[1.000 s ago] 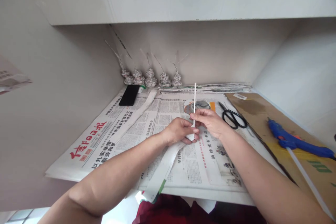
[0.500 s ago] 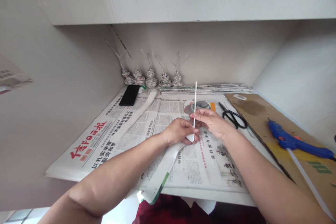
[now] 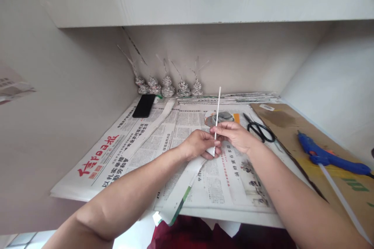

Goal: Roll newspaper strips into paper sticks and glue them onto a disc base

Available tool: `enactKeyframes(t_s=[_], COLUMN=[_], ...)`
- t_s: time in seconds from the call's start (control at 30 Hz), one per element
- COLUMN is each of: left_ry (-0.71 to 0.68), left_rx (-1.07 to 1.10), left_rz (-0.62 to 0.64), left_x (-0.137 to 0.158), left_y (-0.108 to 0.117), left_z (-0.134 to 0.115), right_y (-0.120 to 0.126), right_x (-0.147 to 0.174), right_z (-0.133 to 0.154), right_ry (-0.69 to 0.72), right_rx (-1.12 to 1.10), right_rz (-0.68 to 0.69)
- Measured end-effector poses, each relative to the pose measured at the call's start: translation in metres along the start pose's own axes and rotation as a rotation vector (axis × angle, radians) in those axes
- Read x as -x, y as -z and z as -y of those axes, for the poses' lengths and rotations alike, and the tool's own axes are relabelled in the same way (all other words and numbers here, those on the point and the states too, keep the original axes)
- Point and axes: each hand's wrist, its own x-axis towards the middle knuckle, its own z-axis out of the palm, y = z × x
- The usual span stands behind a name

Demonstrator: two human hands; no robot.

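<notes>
Over the middle of the newspaper, a thin white stick [image 3: 218,105] stands nearly upright, leaning slightly right at its top. My right hand [image 3: 236,137] pinches it between thumb and fingers partway up. My left hand [image 3: 196,144] is closed on the end of a long white paper strip [image 3: 182,186], close against the stick's lower end. The strip runs down to the lower left, past the table's front edge, with green along one side. Whether the strip wraps around the stick is hard to make out behind my fingers.
Several gourd-shaped woven paper pieces [image 3: 168,86] line the back wall beside thin paper rods [image 3: 233,98]. A black phone [image 3: 143,106] and another white strip [image 3: 159,118] lie left. On the right are black scissors [image 3: 260,128] and a blue glue gun [image 3: 330,157] on cardboard [image 3: 288,124].
The stick has tilted slightly, its top moving a little right and up. Both hands stay almost in place, and the paper strip has shifted slightly toward the right.
</notes>
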Motion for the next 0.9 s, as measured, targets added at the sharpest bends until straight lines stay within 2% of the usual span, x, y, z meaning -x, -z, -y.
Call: enactKeyframes(t_s=[0.13,0.3,0.47,0.63,0.8,0.9], left_ry=[-0.002,-0.003,0.016,0.004,0.007,0.004], left_rx=[-0.024,0.007,-0.017,0.017,0.004,0.01], left_rz=[0.036,0.019,0.044,-0.007,0.033,0.007], left_x=[-0.0008,-0.0007,0.0002,-0.0003,0.0004,0.0007], left_y=[0.0002,0.0004,0.0,0.0005,-0.0007,-0.0008], left_z=[0.0019,0.0027,0.0032,0.0019,0.0004,-0.0001], right_y=[0.0008,0.0023,0.0022,0.0019,0.0003,0.0009], right_x=[-0.0027,-0.0011,-0.0017,-0.0013,-0.0017,-0.0015], right_z=[-0.0022,0.0,-0.0003,0.0002,0.0004,0.0001], right_ry=[0.018,-0.003,0.017,0.009,0.032,0.007], right_rx=[-0.05,-0.037,-0.092,-0.033,-0.079,-0.062], right_rz=[-0.142,0.027,-0.15,0.005,-0.173,-0.049])
